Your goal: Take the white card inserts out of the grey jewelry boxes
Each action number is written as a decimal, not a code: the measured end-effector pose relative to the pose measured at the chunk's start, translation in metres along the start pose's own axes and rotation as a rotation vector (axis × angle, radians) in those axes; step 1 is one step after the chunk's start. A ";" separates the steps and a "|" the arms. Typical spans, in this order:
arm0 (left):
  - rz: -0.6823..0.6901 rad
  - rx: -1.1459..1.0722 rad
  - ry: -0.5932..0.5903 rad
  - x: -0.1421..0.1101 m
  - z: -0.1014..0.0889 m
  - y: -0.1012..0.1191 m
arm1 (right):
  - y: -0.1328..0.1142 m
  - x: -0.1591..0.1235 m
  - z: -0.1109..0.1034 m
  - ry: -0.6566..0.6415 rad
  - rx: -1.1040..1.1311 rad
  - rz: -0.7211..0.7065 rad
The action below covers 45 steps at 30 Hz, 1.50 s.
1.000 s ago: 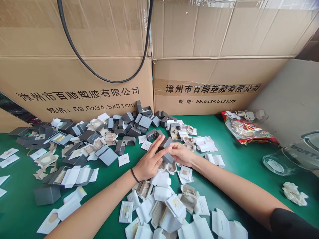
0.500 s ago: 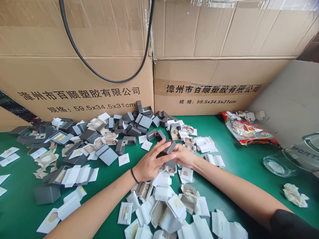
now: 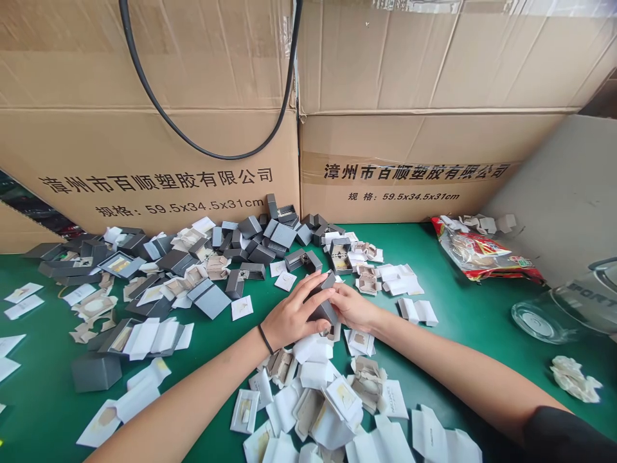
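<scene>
Between both hands, over the middle of the green table (image 3: pixel 463 360), is a small dark grey box (image 3: pixel 324 310). My left hand (image 3: pixel 294 313) has its fingers wrapped round the box from the left, a black band on the wrist. On the right side, my right hand (image 3: pixel 354 307) grips the same box, with its fingertips partly hidden behind it. Whether the box's lid is raised cannot be made out. Just below the hands lies a pile of folded white card inserts (image 3: pixel 313 374). Beyond them, several dark grey boxes (image 3: pixel 282 235) lie heaped, some open.
Large cardboard cartons (image 3: pixel 193 154) stand along the back, with a black cable (image 3: pixel 212 154) hanging in front. At right are a red snack bag (image 3: pixel 486 251), a clear glass jug (image 3: pixel 554 315) and crumpled paper (image 3: pixel 575 379). Torn card pieces (image 3: pixel 94 305) lie at left.
The dark grey box has been turned to a more upright tilt between my hands. My left fingers have shifted on it. The whole view has moved slightly; the piles look the same.
</scene>
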<state>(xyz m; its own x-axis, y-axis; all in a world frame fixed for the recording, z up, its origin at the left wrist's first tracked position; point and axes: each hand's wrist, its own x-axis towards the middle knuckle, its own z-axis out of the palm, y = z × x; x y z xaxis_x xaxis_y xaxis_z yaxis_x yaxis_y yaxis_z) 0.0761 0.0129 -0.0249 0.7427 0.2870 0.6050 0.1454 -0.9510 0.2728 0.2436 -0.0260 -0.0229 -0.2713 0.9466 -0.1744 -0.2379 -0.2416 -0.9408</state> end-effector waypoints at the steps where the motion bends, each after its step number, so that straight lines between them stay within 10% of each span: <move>1: -0.006 0.000 0.010 0.001 0.000 0.001 | 0.000 0.000 0.001 0.015 -0.004 -0.006; 15: 0.054 0.087 0.276 0.008 -0.001 0.016 | -0.009 -0.001 0.012 -0.036 0.140 -0.060; 31: 0.059 0.158 0.154 0.042 -0.015 0.007 | -0.033 0.003 -0.012 -0.160 -0.137 -0.329; 37: 0.090 0.210 0.099 0.123 -0.006 -0.005 | -0.063 0.012 -0.040 0.275 -0.159 -0.488; 41: 0.041 0.280 0.026 0.168 0.020 -0.009 | -0.077 0.019 -0.071 0.736 -0.620 -0.640; 45: -0.116 0.351 -0.091 0.184 0.044 -0.019 | -0.076 0.021 -0.106 0.926 -1.118 -0.573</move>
<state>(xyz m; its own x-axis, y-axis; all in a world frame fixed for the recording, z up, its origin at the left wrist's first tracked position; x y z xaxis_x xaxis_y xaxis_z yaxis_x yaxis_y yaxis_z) 0.2384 0.0784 0.0483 0.7609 0.3990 0.5117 0.4354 -0.8987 0.0532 0.3549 0.0354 0.0143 0.3575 0.7516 0.5543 0.7987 0.0616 -0.5986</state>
